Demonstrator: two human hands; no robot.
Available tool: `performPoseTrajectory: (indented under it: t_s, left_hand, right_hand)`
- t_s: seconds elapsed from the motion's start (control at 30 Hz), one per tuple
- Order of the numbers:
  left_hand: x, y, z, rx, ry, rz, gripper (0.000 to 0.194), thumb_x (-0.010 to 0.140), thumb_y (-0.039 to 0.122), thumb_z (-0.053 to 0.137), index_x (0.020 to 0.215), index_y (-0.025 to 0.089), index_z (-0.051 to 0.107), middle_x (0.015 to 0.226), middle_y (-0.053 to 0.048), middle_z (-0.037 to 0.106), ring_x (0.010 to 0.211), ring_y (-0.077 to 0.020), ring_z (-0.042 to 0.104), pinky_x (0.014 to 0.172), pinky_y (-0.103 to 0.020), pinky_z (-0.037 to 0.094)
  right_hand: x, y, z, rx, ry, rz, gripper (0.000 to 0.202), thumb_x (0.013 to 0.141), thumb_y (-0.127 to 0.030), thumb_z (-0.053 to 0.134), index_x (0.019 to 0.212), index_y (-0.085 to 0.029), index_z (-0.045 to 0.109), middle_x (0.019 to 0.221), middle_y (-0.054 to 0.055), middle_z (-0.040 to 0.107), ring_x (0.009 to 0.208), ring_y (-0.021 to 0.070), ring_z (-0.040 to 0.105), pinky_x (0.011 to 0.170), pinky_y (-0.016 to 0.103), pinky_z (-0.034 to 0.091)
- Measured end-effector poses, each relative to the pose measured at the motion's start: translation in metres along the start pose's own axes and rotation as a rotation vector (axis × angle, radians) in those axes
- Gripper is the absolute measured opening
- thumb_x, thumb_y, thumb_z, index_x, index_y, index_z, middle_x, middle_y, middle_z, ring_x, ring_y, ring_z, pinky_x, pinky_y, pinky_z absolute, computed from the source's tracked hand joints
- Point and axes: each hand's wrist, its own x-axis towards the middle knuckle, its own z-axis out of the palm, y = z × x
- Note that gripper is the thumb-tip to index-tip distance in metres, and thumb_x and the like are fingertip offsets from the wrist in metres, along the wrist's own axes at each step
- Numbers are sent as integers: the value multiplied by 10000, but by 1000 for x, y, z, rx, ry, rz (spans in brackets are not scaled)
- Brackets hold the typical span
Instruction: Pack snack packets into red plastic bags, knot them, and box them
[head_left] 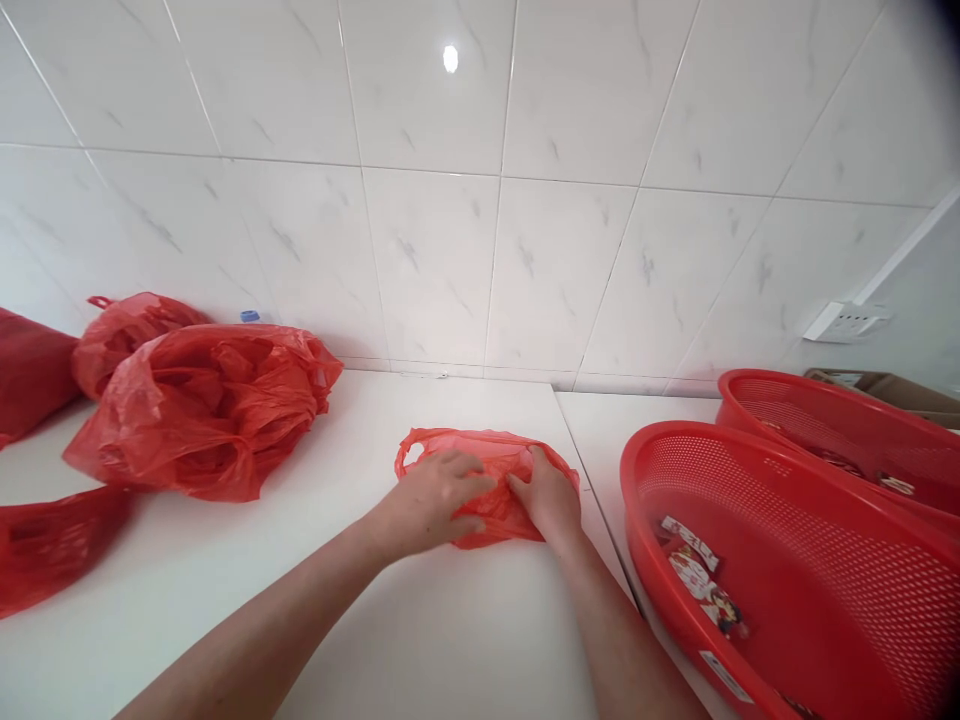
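A red plastic bag (491,515) lies crumpled on the white table in front of me, one handle loop showing at its left end. Over its left part rests my left hand (439,500), its fingers apart and touching the film. At the bag's right end is my right hand (551,495), with thumb and forefinger spread against the plastic; its other fingers are largely hidden. No separate item shows in either hand.
Bulky red plastic bags (217,410) sit at left, with another red bag (52,545) nearer. At right stand a red perforated basket (637,450) holding printed packets (701,575) and a second red basket (757,385). A tiled wall (427,260) rises behind.
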Motion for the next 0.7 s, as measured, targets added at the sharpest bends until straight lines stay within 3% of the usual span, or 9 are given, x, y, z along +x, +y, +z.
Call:
performPoseTrajectory:
  t_s: [0.13, 0.2, 0.3, 0.37, 0.43, 0.53, 0.6, 0.7]
  left_hand:
    - [-14, 19, 23, -107, -187, 135, 128, 773, 151, 575, 848, 227, 646, 758, 9, 610, 677, -135, 547, 575, -242, 395]
    - [-21, 24, 31, -148, -219, 165, 187, 789, 78, 500, 788, 209, 633, 715, 14, 605, 633, -119, 531, 536, -231, 371]
    - [-27, 26, 34, -145, -124, 187, 187, 815, 96, 468, 809, 200, 623, 756, -4, 615, 677, -132, 537, 580, -246, 405]
    - [-30, 21, 32, -77, 67, 151, 168, 839, 145, 465, 869, 203, 620, 892, -43, 630, 817, -170, 560, 723, -304, 451]
    - [-32, 10, 31, -2, 333, 18, 179, 851, 218, 486, 989, 216, 599, 1116, -97, 584, 1047, -237, 521, 905, -406, 421]
    - [-33, -9, 33, -56, 664, -320, 423, 812, 354, 561, 1207, 232, 472, 1366, -141, 390, 1279, -301, 351, 1028, -484, 340]
    - [-33, -19, 35, -252, 774, -540, 619, 774, 421, 594, 1313, 242, 349, 1424, -139, 312, 1307, -297, 327, 1024, -472, 366]
    - [-31, -24, 36, -615, 767, -820, 713, 758, 475, 593, 1360, 261, 277, 1406, -120, 354, 1255, -275, 415, 983, -441, 418]
  right_hand:
    - [2, 1, 1, -72, -31, 30, 367, 794, -412, 496, 1121, -247, 504, 845, 10, 672, 763, 193, 617, 571, 271, 369]
    - [4, 2, 3, -107, -29, 14, 283, 804, -392, 484, 1033, -239, 548, 883, 19, 677, 802, 191, 616, 606, 271, 377]
    - [5, 2, 5, -148, -21, -12, 206, 810, -342, 476, 934, -216, 581, 918, 31, 679, 845, 189, 613, 658, 272, 386]
    - [3, 0, 5, -168, -13, -31, 203, 830, -324, 450, 922, -204, 585, 911, 37, 677, 826, 188, 615, 659, 276, 389]
    - [-2, -4, 2, -192, 12, -60, 247, 876, -313, 380, 960, -199, 582, 903, 54, 674, 808, 193, 618, 659, 290, 396]
    - [-12, -13, -2, -236, 88, -80, 324, 922, -274, 287, 1123, -195, 529, 879, 78, 674, 805, 207, 624, 681, 313, 414]
    - [-18, -18, -4, -256, 139, -85, 336, 922, -251, 296, 1194, -186, 482, 899, 89, 672, 826, 212, 622, 709, 320, 428]
    - [-24, -25, -2, -267, 197, -141, 336, 903, -202, 330, 1205, -167, 473, 990, 107, 647, 910, 216, 599, 760, 325, 449]
